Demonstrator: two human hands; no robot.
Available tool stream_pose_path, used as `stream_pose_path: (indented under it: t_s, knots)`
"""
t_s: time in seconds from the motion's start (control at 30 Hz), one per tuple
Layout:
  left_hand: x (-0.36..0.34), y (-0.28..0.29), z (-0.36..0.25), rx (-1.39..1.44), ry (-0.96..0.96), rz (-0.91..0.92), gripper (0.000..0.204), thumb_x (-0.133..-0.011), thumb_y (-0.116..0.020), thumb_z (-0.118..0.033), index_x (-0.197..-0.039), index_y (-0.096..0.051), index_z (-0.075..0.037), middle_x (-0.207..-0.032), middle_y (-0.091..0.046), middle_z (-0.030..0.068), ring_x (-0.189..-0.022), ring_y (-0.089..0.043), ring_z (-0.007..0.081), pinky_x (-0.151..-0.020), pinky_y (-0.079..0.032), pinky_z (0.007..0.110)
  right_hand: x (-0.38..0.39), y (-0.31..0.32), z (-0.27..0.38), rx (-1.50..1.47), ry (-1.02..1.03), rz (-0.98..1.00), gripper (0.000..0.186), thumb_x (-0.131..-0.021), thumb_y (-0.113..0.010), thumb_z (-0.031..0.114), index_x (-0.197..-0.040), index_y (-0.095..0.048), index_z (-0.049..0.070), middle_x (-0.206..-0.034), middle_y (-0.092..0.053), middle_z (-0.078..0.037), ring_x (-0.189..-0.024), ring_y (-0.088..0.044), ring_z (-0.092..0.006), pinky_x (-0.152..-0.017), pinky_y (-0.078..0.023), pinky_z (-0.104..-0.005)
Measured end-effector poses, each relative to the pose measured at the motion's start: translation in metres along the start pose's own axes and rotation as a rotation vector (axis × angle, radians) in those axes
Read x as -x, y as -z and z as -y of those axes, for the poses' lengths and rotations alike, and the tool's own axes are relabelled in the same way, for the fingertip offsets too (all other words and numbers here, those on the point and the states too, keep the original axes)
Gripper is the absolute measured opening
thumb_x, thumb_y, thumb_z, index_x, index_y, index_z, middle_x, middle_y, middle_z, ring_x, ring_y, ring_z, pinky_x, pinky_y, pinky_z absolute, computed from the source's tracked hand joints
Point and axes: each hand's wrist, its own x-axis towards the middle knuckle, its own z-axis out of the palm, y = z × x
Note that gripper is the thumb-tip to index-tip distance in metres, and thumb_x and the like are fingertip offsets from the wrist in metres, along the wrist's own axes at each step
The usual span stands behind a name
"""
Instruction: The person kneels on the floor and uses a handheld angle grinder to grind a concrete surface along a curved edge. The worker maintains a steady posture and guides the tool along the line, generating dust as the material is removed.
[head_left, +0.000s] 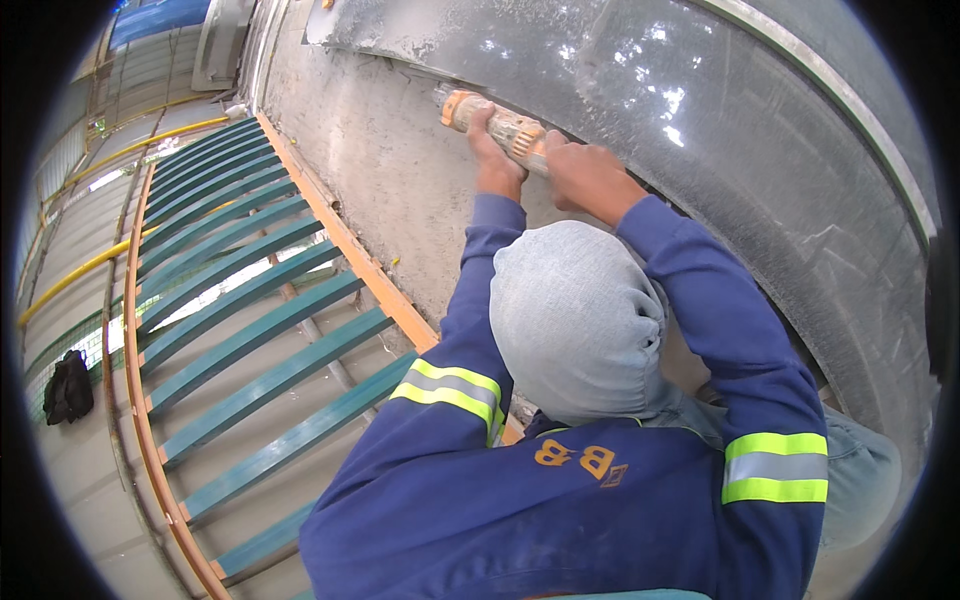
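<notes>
Both of my hands are closed around a dusty orange power tool (522, 138) that looks like an angle grinder. My left hand (497, 160) wraps its front part, and my right hand (590, 180) grips the rear end. The tool's front end points up and to the left, beside the lower edge of a dusty, dark reflective panel (640, 110). I cannot make out a disc at its front or whether it touches anything. A rough grey concrete ledge (370, 150) runs beneath my hands. My navy sleeves carry reflective bands.
On the left lies a rack or railing of green slats (270, 335) between orange side bars. Yellow pipes (80, 278) run beyond it, near a black bag or cloth (68, 388). My light-blue denim knee (575, 310) is raised between my arms. A pale frame strip borders the panel.
</notes>
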Motion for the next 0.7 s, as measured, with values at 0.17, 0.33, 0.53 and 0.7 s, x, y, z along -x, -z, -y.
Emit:
stream_pose_path:
  t_s: [0.17,0.33,0.53,0.7]
  knots:
    - [0.021,-0.008,0.010,0.035,-0.033,0.031,0.051,-0.080,-0.063,-0.037,-0.116,-0.047,-0.004,-0.093,-0.059,0.0176,-0.080,-0.064,0.0350,-0.071,-0.056,0.051,0.025,0.012,0.001,-0.002,-0.010,0.003,0.049,-0.074,-0.074,0.017,-0.108,-0.044,-0.003,-0.089,-0.069,-0.027,-0.085,-0.070,-0.0429,-0.072,-0.056,-0.0486]
    - [0.033,-0.015,0.014,0.042,-0.039,0.038,0.052,-0.080,-0.064,-0.036,-0.116,-0.046,-0.003,-0.093,-0.057,0.0177,-0.079,-0.064,0.0338,-0.070,-0.057,0.050,0.039,0.028,0.007,0.022,-0.052,0.046,0.039,-0.075,-0.068,0.008,-0.108,-0.048,-0.003,-0.090,-0.070,-0.024,-0.088,-0.071,-0.0384,-0.074,-0.057,-0.0459]
    - [0.036,-0.015,0.017,0.034,-0.032,0.008,0.051,-0.081,-0.062,-0.036,-0.116,-0.045,-0.003,-0.091,-0.057,0.0181,-0.080,-0.064,0.0335,-0.070,-0.057,0.050,0.039,0.024,0.004,0.020,-0.051,0.026,0.040,-0.076,-0.067,0.008,-0.108,-0.047,-0.003,-0.088,-0.070,-0.024,-0.084,-0.072,-0.0382,-0.069,-0.058,-0.0446]
    - [0.025,-0.008,0.016,0.026,-0.043,0.040,0.050,-0.081,-0.061,-0.037,-0.115,-0.046,-0.003,-0.090,-0.058,0.0184,-0.080,-0.064,0.0353,-0.070,-0.056,0.050,0.032,0.017,0.001,0.019,-0.026,0.018,0.045,-0.072,-0.072,0.008,-0.108,-0.047,-0.002,-0.088,-0.071,-0.023,-0.086,-0.072,-0.0376,-0.071,-0.058,-0.0443]
